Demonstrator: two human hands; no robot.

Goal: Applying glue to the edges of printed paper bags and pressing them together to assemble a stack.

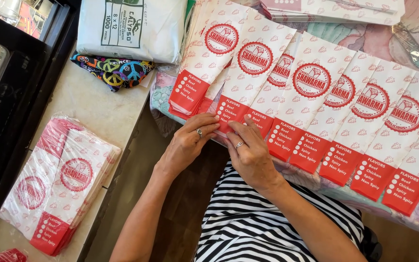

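Paper sleeves [311, 92], white with red print and red bottom bands, lie fanned in an overlapping row across my worktop [364, 43], which has a floral cover. Both hands are at the lower edge of the row, near its left end. My left hand [187, 143] has its fingertips pressed on the red band of one sleeve [241, 82], fingers together, ring visible. My right hand [250, 155] sits just beside it, touching the same band, fingers curled down onto the paper, ring visible too. Can't tell if either hand pinches the edge or only presses flat on it. A thicker stack of sleeves [204, 63] sits at the left end of the row. On the side counter [98, 111] to my left: a plastic-wrapped bundle of the same sleeves [61, 182], a white pack of bags [132, 26] and a colourful patterned pouch [115, 70] just below it. My striped top [263, 223] shows at the bottom
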